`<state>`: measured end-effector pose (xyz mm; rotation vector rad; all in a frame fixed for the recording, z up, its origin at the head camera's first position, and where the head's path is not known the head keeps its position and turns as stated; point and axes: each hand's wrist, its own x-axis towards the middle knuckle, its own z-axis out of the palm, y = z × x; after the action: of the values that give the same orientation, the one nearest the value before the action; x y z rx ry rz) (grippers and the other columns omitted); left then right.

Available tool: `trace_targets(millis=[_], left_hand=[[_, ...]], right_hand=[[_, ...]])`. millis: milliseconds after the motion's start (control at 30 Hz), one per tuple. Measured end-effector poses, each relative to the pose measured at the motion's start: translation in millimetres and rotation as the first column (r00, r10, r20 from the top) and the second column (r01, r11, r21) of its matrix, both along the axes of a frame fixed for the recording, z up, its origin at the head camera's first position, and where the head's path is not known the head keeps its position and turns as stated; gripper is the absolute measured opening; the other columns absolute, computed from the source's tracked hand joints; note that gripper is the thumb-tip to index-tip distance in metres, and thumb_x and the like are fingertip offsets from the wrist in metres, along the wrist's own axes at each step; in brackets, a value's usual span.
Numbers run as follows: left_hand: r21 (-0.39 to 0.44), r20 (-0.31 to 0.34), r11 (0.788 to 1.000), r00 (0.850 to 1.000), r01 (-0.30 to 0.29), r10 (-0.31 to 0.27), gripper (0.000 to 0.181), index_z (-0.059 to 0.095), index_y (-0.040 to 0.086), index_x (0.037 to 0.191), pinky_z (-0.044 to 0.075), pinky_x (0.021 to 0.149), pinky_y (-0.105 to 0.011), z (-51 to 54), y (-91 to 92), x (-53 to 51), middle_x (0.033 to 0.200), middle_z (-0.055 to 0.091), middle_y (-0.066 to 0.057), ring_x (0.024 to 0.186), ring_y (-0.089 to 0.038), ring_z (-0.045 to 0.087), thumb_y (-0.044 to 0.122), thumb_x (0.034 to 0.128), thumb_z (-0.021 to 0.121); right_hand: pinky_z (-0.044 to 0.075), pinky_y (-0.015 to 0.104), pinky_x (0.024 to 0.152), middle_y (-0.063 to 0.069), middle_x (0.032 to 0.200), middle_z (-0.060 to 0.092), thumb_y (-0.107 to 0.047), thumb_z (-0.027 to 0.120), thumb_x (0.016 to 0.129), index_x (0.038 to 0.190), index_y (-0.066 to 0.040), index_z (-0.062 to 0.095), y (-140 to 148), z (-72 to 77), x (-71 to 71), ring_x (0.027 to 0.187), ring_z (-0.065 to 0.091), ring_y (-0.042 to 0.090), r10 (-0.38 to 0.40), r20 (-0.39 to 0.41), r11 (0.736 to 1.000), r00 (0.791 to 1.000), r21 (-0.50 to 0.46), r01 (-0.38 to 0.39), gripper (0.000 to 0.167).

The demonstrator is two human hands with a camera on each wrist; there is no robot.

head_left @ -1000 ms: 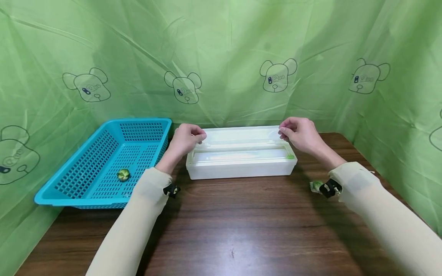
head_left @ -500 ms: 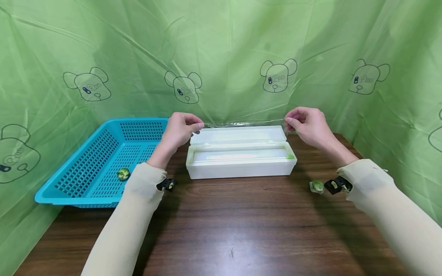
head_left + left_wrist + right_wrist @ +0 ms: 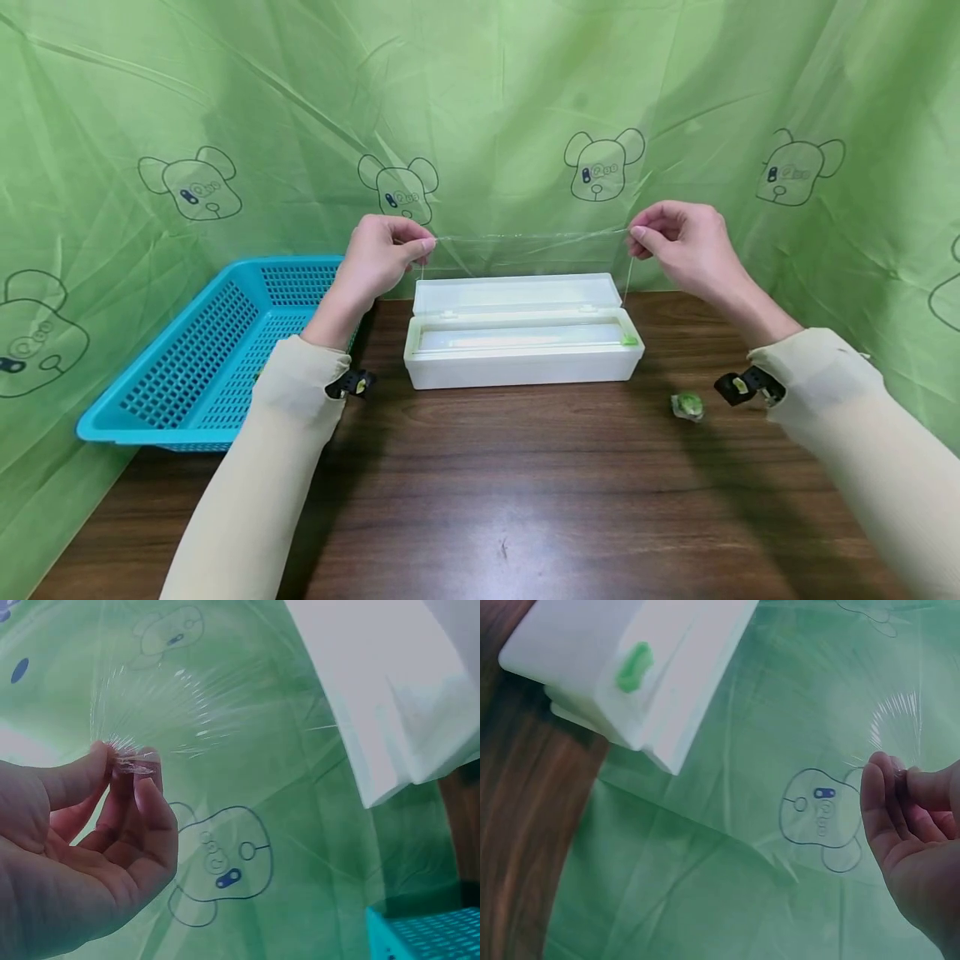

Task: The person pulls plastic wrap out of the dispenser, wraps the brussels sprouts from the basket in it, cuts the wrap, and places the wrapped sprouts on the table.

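Note:
A clear sheet of plastic wrap point(image 3: 525, 250) stretches upright between both hands, above and behind a long white wrap dispenser box point(image 3: 523, 368). My left hand point(image 3: 381, 257) pinches its upper left corner between thumb and fingers; the left wrist view shows the wrap point(image 3: 180, 712) fanning out in creases from that pinch. At the upper right corner my right hand point(image 3: 686, 246) pinches the film the same way, with creases by the fingertips in the right wrist view. The box's lid point(image 3: 517, 292) is tipped back, and a roll point(image 3: 521, 337) lies inside. A green slider point(image 3: 629, 340) sits at its right end.
A blue plastic basket point(image 3: 172, 437) stands at the left; my left forearm hides most of what lies in it. On the wooden table point(image 3: 480, 500), a small wrapped green vegetable point(image 3: 687, 406) lies right of the box. A green curtain point(image 3: 495, 100) hangs close behind.
Both hands have risen from the box lid and spread slightly apart, drawing the wrap upward. The box and the wrapped vegetable have stayed in place.

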<state>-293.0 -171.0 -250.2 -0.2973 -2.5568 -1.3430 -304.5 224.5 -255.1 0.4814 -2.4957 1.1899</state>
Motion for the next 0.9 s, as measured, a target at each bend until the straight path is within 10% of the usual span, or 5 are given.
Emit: trace_targets(millis=[900], left_hand=[[0.187, -0.089, 0.982, 0.996, 0.035, -0.018, 0.013, 0.078, -0.001, 0.103, 0.056, 0.078, -0.031, 66.9, 0.6, 20.1, 0.088, 0.074, -0.012, 0.078, -0.019, 0.068, 0.011, 0.1003, 0.073]], right_hand=[[0.055, 0.015, 0.077, -0.002, 0.091, 0.077, -0.01, 0.07, 0.102, 0.113, 0.001, 0.072, -0.9, 71.6, 15.5, 0.082, 0.074, 0.012, -0.001, -0.028, 0.992, 1.0, -0.13, -0.002, 0.015]])
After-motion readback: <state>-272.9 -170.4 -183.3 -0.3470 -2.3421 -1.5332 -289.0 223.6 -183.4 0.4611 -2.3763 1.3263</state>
